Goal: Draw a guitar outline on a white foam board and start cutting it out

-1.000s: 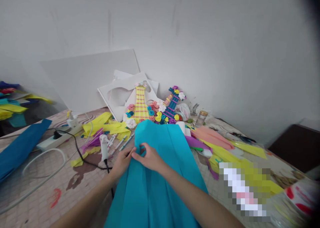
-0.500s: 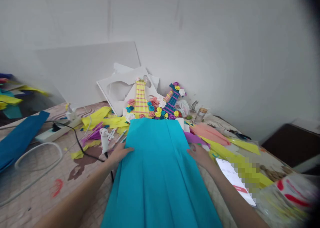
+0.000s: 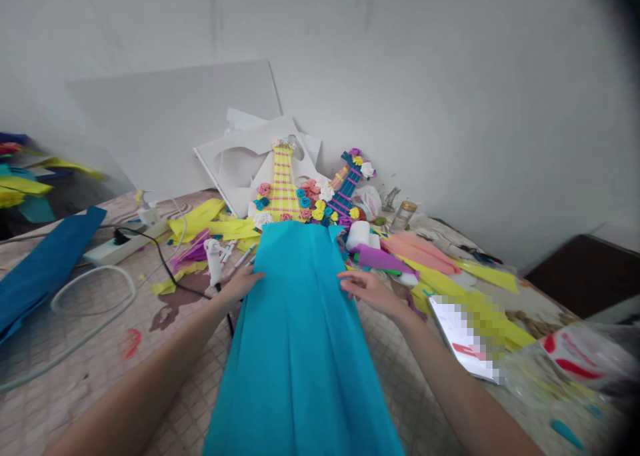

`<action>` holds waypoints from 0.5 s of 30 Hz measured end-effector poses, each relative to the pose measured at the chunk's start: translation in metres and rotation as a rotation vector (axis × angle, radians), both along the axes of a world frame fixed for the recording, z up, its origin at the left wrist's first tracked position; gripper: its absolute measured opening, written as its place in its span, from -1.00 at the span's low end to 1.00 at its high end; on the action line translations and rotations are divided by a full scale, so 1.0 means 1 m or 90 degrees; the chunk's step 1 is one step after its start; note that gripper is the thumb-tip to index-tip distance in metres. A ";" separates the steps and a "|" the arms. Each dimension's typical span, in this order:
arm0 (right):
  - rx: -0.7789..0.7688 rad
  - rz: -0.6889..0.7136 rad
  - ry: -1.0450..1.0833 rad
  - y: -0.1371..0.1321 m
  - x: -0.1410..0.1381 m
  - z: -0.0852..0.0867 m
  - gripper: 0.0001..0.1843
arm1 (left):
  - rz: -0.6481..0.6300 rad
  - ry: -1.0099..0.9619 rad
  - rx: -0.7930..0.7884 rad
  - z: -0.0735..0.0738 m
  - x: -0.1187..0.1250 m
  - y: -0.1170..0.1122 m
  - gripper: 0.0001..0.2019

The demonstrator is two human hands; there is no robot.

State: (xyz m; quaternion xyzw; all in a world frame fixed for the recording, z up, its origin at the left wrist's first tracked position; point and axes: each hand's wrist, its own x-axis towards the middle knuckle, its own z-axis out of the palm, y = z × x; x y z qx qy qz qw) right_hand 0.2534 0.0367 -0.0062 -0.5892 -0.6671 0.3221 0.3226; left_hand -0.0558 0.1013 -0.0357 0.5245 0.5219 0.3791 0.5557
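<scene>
A wide sheet of teal crepe paper [image 3: 295, 323], lengthwise creases running down it, stretches from the middle of the table toward me. My left hand [image 3: 243, 284] grips its left edge, the thumb lying on top and the other fingers mostly hidden. At the right edge, my right hand [image 3: 370, 291] touches the paper with its fingertips, the fingers apart. Near the far right corner the sheet is folded or rumpled. Just beyond its far end stand a yellow paper guitar [image 3: 283, 186] and a blue paper guitar [image 3: 346, 193], both trimmed with paper flowers.
On the left are a white glue gun [image 3: 214, 259], a power strip [image 3: 127, 243], looping cables and blue paper [image 3: 50, 269]. To the right lie purple paper [image 3: 383, 259], yellow strips, a phone [image 3: 463, 339] and a plastic bag [image 3: 575, 356]. White boards [image 3: 175, 129] lean against the wall.
The sheet's right edge has moved inward to the left, narrowing the paper. My right hand has shifted left with it, its fingers now more spread. The left hand stays at its edge.
</scene>
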 end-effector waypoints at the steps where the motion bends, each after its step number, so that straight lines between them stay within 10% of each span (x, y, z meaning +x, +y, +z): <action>1: -0.002 0.008 0.010 -0.001 -0.002 -0.001 -0.60 | -0.007 -0.006 -0.013 0.000 0.000 -0.001 -0.74; 15: -0.057 -0.052 0.078 -0.004 -0.006 -0.035 -0.72 | -0.010 -0.052 -0.110 0.000 -0.001 -0.001 -0.72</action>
